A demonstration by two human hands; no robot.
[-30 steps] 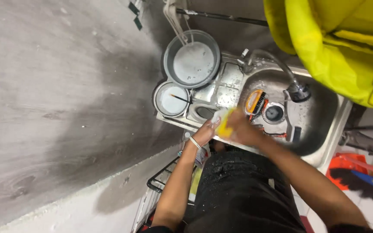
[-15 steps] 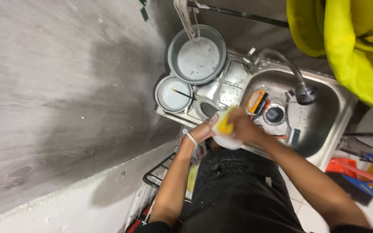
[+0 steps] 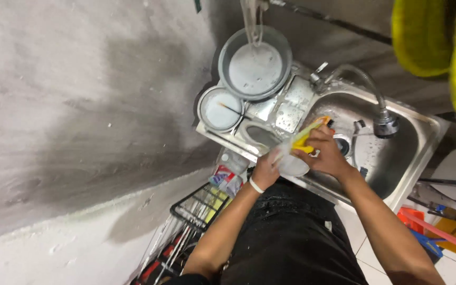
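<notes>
The person is standing at a steel sink [image 3: 397,174], looking down on both arms. The left hand [image 3: 266,170] is gripping the near edge of a pale, blurred dish [image 3: 291,164], its fingers curled round it; whether it is a plate or a shallow bowl cannot be told. The right hand [image 3: 327,153] is pressing a yellow sponge [image 3: 306,138] against that dish, fingers closed over the sponge. Dish and sponge are being held over the sink's front rim, just left of the basin. A flexible tap [image 3: 377,108] is hanging over the basin, its head near the right hand. On the drainboard to the left, a large grey basin [image 3: 254,64] and a smaller round bowl [image 3: 220,108] are sitting side by side, touching. A wire rack [image 3: 196,211] is standing below the counter, beside the left forearm.
</notes>
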